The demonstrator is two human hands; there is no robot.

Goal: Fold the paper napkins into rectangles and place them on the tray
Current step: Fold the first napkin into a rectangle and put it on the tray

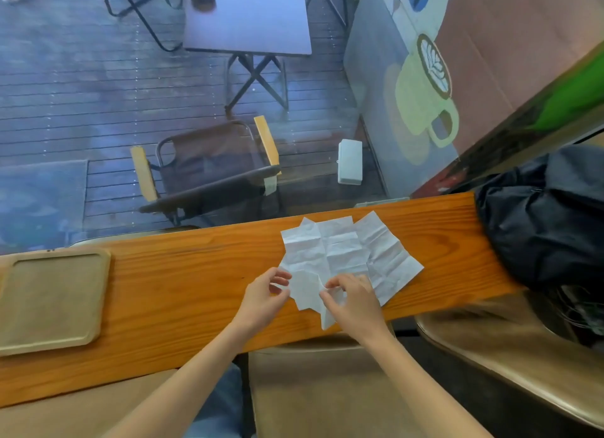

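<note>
Head view, 1 frame. 2 bare hands over a long orange-brown wooden counter (183,294) that runs along a window.

Napkins: white creased paper napkins (343,251) lie unfolded and overlapping on the counter, right of centre. At least 2 sheets show, maybe 3; overlap hides the exact count. Far edges reach near the counter's window side; the rightmost sheet points a corner toward the right.

Left hand (263,298): fingers curled, thumb and fingertips pinching the near-left edge of the near sheet, lifting it slightly off the wood.

Right hand (354,302): fingers curled, pinching the same sheet's near edge just beside the left hand. A crumpled flap hangs below this hand past the counter's near edge.

Tray: 1 tan rectangular wooden tray with rounded corners (101,294) sits on the counter's left end, well apart from the napkins. 0 napkins on it.

Rest:
- 1 black crumpled bag or jacket (549,215) on the counter's right end, near the rightmost sheet, not touching it.
- 2 tan padded seats below the counter, 1 under the arms (313,395), 1 to the right (510,349).
- Through the glass: 1 dark folding table (251,16), 1 brown folding chair with wooden armrests (209,163), 1 small white box (349,161) on dark decking.
</note>
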